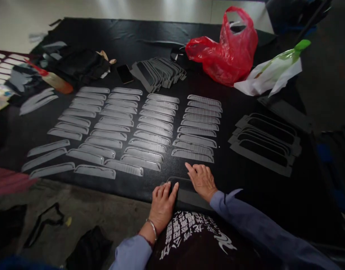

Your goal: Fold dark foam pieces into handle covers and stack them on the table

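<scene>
Near the front edge of the table, a dark flat panel (189, 198) with a curved upper edge lies before me. My left hand (162, 202) rests at its left end, fingers stretched and thumb apart, the tips touching it. Over its right side is my right hand (203, 180), palm down, with one finger reaching toward the grey strips; I see nothing held in it. Several grey curved strips (193, 155) with glossy lines along their upper edges lie in slanted columns ahead and to the left.
On the black table (127, 32) sit fanned grey frames (158, 73), more frames (262, 150) at right, and a phone (124, 74). A squeeze bottle (56, 80) with a red nozzle lies left. A red plastic bag (231, 56) and a white-green bag (273, 73) stand at the back right.
</scene>
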`<control>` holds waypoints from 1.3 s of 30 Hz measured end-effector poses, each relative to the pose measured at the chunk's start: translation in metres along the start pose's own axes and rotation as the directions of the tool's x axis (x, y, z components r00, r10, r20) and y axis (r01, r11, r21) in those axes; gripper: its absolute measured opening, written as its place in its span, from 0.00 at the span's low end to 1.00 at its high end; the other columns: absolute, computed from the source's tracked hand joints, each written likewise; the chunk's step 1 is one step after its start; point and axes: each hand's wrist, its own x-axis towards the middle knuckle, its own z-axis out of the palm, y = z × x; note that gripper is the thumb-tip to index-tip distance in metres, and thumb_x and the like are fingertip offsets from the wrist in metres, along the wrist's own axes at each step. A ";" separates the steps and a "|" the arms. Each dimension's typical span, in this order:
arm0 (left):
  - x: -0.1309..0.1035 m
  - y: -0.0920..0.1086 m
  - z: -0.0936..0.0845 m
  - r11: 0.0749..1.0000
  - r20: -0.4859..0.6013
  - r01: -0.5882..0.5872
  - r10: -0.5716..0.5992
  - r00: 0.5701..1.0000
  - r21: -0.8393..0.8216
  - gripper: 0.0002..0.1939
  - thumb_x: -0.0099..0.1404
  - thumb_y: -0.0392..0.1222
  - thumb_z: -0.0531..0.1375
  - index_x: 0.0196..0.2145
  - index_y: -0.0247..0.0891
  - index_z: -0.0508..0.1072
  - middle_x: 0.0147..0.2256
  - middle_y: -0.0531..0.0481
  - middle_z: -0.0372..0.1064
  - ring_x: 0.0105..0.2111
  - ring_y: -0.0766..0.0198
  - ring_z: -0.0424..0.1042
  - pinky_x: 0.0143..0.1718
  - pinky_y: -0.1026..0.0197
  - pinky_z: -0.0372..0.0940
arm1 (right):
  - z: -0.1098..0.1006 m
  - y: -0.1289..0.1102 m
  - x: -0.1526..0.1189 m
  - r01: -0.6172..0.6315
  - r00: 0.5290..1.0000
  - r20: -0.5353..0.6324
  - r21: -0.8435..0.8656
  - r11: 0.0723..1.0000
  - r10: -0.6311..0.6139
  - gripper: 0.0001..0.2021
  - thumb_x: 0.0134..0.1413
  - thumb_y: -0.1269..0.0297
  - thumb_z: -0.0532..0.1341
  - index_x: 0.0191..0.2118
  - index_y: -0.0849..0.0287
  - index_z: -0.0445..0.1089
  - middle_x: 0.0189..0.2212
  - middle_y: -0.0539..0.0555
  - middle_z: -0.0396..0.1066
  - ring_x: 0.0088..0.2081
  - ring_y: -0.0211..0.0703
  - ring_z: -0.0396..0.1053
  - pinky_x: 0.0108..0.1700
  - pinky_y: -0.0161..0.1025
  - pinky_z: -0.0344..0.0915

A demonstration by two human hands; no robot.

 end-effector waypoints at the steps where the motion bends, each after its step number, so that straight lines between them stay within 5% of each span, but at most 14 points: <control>1: 0.000 0.000 0.000 1.000 0.002 0.005 -0.005 1.000 -0.004 0.25 0.60 0.31 0.54 0.55 0.40 0.64 0.47 0.41 0.66 0.46 0.56 0.63 0.49 0.52 0.55 | 0.001 -0.002 0.001 0.007 1.000 0.014 0.002 1.000 -0.008 0.17 0.61 0.69 0.52 0.55 0.54 0.62 0.35 0.56 0.64 0.36 0.46 0.58 0.36 0.42 0.53; 15: -0.002 0.002 0.005 0.997 -0.040 0.033 -0.036 0.999 -0.070 0.23 0.63 0.31 0.51 0.56 0.40 0.62 0.48 0.43 0.67 0.48 0.58 0.63 0.50 0.52 0.57 | 0.007 -0.027 0.023 0.102 0.995 0.017 -0.091 0.991 -0.101 0.18 0.60 0.67 0.52 0.56 0.57 0.60 0.32 0.56 0.64 0.34 0.47 0.57 0.34 0.42 0.53; 28: -0.002 -0.001 0.011 0.992 -0.261 -0.032 -0.001 0.965 -0.122 0.14 0.63 0.29 0.49 0.42 0.34 0.70 0.41 0.41 0.67 0.47 0.56 0.65 0.46 0.50 0.66 | 0.021 -0.062 0.052 0.105 0.993 0.061 -0.079 0.991 -0.100 0.20 0.59 0.60 0.55 0.56 0.55 0.59 0.34 0.56 0.63 0.36 0.48 0.57 0.35 0.43 0.53; 39: -0.011 -0.004 0.003 0.997 -0.195 -0.021 0.005 0.981 -0.080 0.13 0.66 0.33 0.50 0.46 0.35 0.69 0.45 0.43 0.71 0.46 0.56 0.67 0.46 0.51 0.57 | 0.013 -0.081 0.054 0.116 0.992 0.052 -0.045 0.992 -0.114 0.23 0.56 0.60 0.59 0.57 0.54 0.58 0.38 0.57 0.65 0.39 0.48 0.60 0.38 0.44 0.58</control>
